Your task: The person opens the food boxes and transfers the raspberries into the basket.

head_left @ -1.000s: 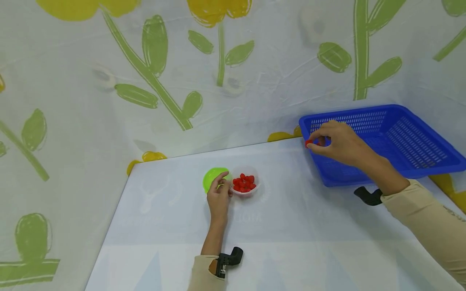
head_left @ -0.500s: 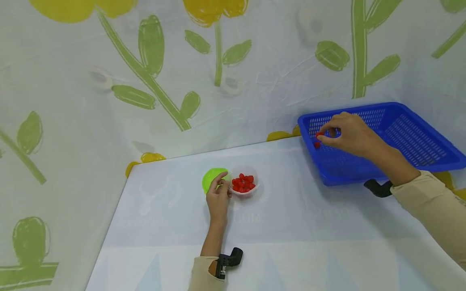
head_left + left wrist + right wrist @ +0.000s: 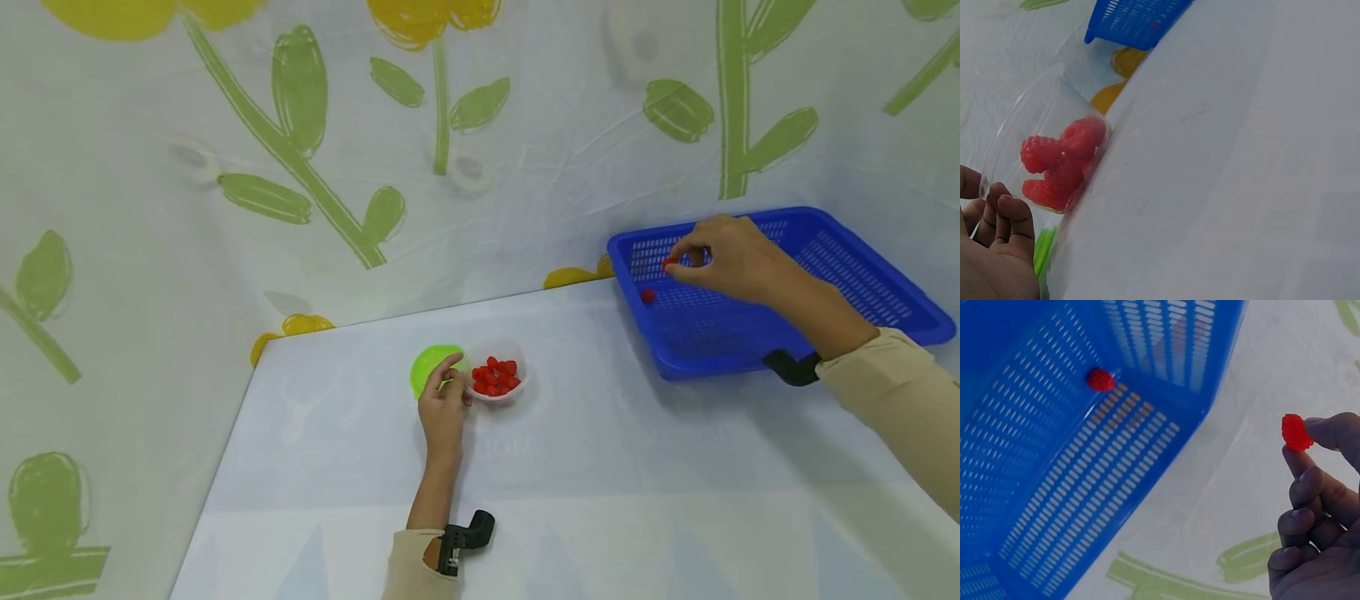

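Note:
My left hand (image 3: 442, 410) grips the rim of a clear plastic cup (image 3: 1007, 131), thumb and fingertips at its edge. Several red raspberries (image 3: 495, 377) lie in that cup, which stands on the white table. Just behind the left fingers is a bright green bowl-like dish (image 3: 429, 367), partly covered by the hand. Over the left end of the blue basket (image 3: 675, 367), my right hand (image 3: 738, 258) pinches one raspberry (image 3: 1295, 432) between thumb and index finger, the other fingers curled. Another raspberry (image 3: 1101, 380) rests inside the basket, in a bottom corner.
The basket has slotted walls and a raised rim, at the back right of the table (image 3: 600, 467). A pale cloth (image 3: 525, 208) printed with flowers hangs behind. Black camera mounts are strapped on both wrists, the left mount (image 3: 468, 537) close above the table.
My right hand has moved right and back over the basket, still pinching its raspberry. The raspberry inside the basket now shows clear of the fingers. My left hand keeps its grip on the cup.

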The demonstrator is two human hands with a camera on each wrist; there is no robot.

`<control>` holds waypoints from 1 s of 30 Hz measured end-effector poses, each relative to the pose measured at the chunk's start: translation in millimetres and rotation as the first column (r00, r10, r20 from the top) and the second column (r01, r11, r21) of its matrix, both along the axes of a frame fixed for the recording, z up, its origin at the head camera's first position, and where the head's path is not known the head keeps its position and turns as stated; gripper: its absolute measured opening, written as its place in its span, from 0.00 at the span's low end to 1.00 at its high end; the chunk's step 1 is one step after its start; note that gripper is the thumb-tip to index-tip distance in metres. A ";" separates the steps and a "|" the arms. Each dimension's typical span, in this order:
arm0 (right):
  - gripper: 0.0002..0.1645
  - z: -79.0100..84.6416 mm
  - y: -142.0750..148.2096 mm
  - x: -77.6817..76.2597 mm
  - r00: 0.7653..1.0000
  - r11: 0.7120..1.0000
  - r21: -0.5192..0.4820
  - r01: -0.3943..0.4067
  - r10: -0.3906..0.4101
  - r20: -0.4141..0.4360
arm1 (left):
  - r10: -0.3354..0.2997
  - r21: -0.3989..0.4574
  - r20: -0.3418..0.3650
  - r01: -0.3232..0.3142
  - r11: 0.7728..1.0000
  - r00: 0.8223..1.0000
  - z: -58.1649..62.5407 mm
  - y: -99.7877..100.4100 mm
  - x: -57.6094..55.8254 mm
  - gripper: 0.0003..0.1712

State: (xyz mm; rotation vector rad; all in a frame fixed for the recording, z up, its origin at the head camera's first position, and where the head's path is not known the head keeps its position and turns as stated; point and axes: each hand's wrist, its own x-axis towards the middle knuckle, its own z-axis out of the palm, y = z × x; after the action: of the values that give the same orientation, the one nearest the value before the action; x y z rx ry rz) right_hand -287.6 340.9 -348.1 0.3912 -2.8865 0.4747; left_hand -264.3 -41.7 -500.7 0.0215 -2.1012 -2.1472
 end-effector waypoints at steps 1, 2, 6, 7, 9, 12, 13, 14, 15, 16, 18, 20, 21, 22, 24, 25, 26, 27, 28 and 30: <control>0.09 0.7 1.0 -1.2 1.000 1.000 0.001 0.001 -0.001 0.007 | -0.002 -0.002 0.000 0.002 1.000 1.000 -0.2 -0.8 0.2 0.17; 0.10 0.8 2.3 -2.9 1.000 1.000 0.000 0.007 -0.007 0.021 | -0.004 -0.002 0.001 0.004 1.000 1.000 -2.6 -1.9 -1.1 0.17; 0.16 1.4 7.9 -8.7 0.996 0.999 -0.010 0.038 -0.037 0.085 | -0.009 0.013 -0.001 0.009 1.000 1.000 -15.5 -5.1 -6.8 0.17; 0.18 1.5 9.3 -10.1 0.995 0.999 -0.010 0.039 -0.038 0.097 | -0.008 0.016 -0.001 0.008 1.000 1.000 -19.2 -5.2 -8.6 0.17; 0.19 1.5 11.2 -12.6 0.994 0.999 -0.008 0.041 -0.040 0.105 | -0.002 0.021 -0.010 0.002 1.000 1.000 -24.2 -4.5 -10.5 0.17; 0.19 1.0 13.6 -16.7 0.995 0.999 0.004 0.031 -0.032 0.097 | 0.010 0.012 -0.023 -0.010 1.000 1.000 -25.9 -2.3 -11.0 0.16; 0.18 0.5 14.6 -18.4 0.995 1.000 0.008 0.026 -0.027 0.091 | 0.012 0.011 -0.027 -0.012 1.000 1.000 -26.2 -1.9 -11.1 0.16; 0.18 0.2 15.4 -20.1 0.996 1.000 0.008 0.024 -0.025 0.088 | 0.013 0.012 -0.029 -0.013 1.000 0.999 -26.0 -1.6 -11.1 0.16; 0.18 -0.1 16.2 -21.6 0.996 1.000 0.010 0.024 -0.025 0.087 | 0.013 0.012 -0.029 -0.012 1.000 0.999 -25.6 -1.4 -11.1 0.16; 0.18 -0.5 16.9 -23.4 0.996 1.000 0.011 0.024 -0.025 0.089 | 0.011 0.014 -0.027 -0.011 1.000 1.000 -25.3 -1.5 -11.1 0.16; 0.19 -1.4 18.3 -26.9 0.995 1.000 0.014 0.025 -0.027 0.095 | 0.005 0.022 -0.017 -0.005 1.000 1.000 -23.9 -1.9 -10.8 0.16; 0.19 -2.5 19.7 -29.8 0.994 0.999 0.016 0.032 -0.034 0.100 | -0.003 0.031 -0.005 0.003 1.000 1.000 -20.6 -2.5 -9.5 0.16; 0.19 -3.1 20.3 -31.2 0.994 0.999 0.020 0.034 -0.036 0.102 | -0.006 0.032 -0.001 0.006 0.999 1.000 -18.4 -2.7 -8.4 0.16; 0.18 -3.8 20.9 -32.9 0.994 0.999 0.025 0.034 -0.036 0.102 | -0.010 0.033 0.002 0.009 0.999 1.000 -15.5 -2.8 -7.1 0.16; 0.18 -5.6 22.1 -36.5 0.994 0.999 0.036 0.032 -0.035 0.099 | -0.014 0.030 0.002 0.014 0.999 1.000 -9.6 -2.5 -4.4 0.17; 0.17 -6.6 22.7 -38.2 0.994 0.999 0.042 0.033 -0.037 0.102 | -0.016 0.028 0.001 0.016 0.999 1.000 -6.7 -2.3 -3.1 0.17; 0.17 -7.8 23.3 -40.2 0.994 0.998 0.044 0.032 -0.037 0.106 | -0.017 0.025 0.000 0.017 1.000 1.000 -4.4 -1.8 -2.0 0.17; 0.18 -9.1 24.0 -42.1 0.993 0.998 0.047 0.031 -0.037 0.112 | -0.016 0.022 -0.001 0.016 1.000 1.000 -2.5 -1.3 -1.0 0.17; 0.18 -10.6 24.9 -44.2 0.992 0.998 0.047 0.032 -0.037 0.121 | -0.016 0.020 -0.001 0.016 1.000 1.000 -1.3 -0.8 -0.5 0.17; 0.19 -13.5 26.5 -48.2 0.988 0.998 0.044 0.038 -0.044 0.148 | -0.014 0.020 -0.001 0.014 1.000 1.000 -0.6 0.2 -0.3 0.17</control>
State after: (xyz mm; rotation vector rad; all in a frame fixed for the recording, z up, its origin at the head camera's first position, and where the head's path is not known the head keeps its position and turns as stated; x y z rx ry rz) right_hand -335.8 367.4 -361.6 0.3150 -3.0461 0.4570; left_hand -264.6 -41.5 -501.3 0.0078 -2.0853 -2.1766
